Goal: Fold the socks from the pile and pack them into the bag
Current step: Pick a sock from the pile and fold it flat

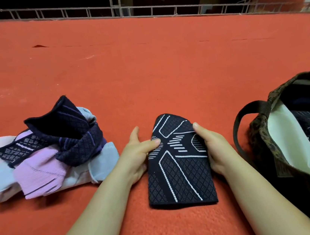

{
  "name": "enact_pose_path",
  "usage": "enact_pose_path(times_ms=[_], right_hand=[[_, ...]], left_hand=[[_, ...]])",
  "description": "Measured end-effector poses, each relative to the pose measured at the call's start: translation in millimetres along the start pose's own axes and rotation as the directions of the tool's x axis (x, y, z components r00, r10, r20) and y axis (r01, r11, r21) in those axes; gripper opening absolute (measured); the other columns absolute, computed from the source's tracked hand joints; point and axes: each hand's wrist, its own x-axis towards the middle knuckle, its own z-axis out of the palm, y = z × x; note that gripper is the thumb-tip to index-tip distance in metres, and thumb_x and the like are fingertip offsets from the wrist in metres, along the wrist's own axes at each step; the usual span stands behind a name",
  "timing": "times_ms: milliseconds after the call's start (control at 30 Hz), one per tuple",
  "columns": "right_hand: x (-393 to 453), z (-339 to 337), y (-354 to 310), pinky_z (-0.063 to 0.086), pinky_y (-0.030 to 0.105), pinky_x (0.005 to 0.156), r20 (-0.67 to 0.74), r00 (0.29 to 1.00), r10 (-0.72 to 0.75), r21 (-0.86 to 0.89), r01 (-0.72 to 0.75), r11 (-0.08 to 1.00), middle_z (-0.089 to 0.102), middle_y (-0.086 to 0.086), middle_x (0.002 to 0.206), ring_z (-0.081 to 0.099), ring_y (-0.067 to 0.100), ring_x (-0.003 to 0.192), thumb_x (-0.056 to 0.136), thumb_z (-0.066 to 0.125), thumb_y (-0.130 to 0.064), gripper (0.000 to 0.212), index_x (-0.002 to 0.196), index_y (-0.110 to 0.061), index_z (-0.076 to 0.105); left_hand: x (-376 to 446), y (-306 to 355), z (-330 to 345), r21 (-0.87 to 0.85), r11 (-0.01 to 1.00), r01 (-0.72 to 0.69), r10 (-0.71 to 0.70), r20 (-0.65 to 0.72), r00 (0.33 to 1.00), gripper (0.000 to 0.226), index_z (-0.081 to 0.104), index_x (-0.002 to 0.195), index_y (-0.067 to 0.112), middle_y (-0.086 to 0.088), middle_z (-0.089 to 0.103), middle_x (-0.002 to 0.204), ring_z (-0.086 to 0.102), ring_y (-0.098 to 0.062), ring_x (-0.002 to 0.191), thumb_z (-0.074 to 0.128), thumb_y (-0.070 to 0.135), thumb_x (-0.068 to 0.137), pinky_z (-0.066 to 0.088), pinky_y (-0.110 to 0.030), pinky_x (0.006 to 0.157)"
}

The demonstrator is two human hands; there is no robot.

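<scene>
Black sock (pixel 179 165) flat on carpet, hands pinching its side edges

Pile (pixel 43 156) left, bag (pixel 282 140) right; carpet (pixel 163 67) beyond open.

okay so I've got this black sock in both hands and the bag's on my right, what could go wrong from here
1. Your left hand and right hand grip only the edges of the black sock, so it may unfold when lifted.
2. The bag has its pale lining sagging across the opening, and socks already sit inside, so the sock could snag or land crumpled.
3. The sock pile lies close to your left forearm and could get knocked.
</scene>
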Motion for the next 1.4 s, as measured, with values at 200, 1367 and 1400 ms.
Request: enact_pose_path(times_ms=[200,1367,1400], right_hand=[[-5.6,-7.3,-7.4,0.049,0.047,0.092,0.095,0.976,0.195,0.074,-0.203,0.976,0.067,0.021,0.11,0.066,0.035,0.096,0.076,0.056,-0.059,0.066,0.111,-0.004,0.067],[-64.0,22.8,43.9,0.04,0.035,0.069,-0.219,0.864,-0.453,-0.909,-0.012,0.416,0.065,0.007,0.09,0.059,0.03,0.089,0.093,0.048,-0.044,0.031,0.076,-0.018,0.043],[-61.6,22.4,43.4,0.04,0.035,0.069,-0.229,0.865,-0.447,-0.912,-0.031,0.408,0.065,0.008,0.092,0.059,0.031,0.09,0.092,0.047,-0.044,0.03,0.076,-0.019,0.043]], left_hand=[[-10.7,5.9,-1.9,-0.004,1.0,0.026,-0.025,0.118,0.993,0.077,0.035,0.142,0.013,-0.009,0.065,0.12,0.066,-0.018,0.092,0.071,0.018,0.074,0.054,-0.03,0.073],[-89.9,-15.4,-22.5,0.703,0.689,-0.177,0.332,-0.089,0.939,0.072,0.027,0.146,0.018,0.01,0.06,0.081,0.058,-0.004,0.075,0.065,0.022,0.085,0.042,-0.021,0.076],[-90.9,-17.5,-25.6,0.732,0.636,-0.245,0.413,-0.054,0.909,0.07,0.031,0.144,0.02,0.011,0.061,0.098,0.059,-0.004,0.089,0.066,0.029,0.084,0.041,-0.02,0.085]])
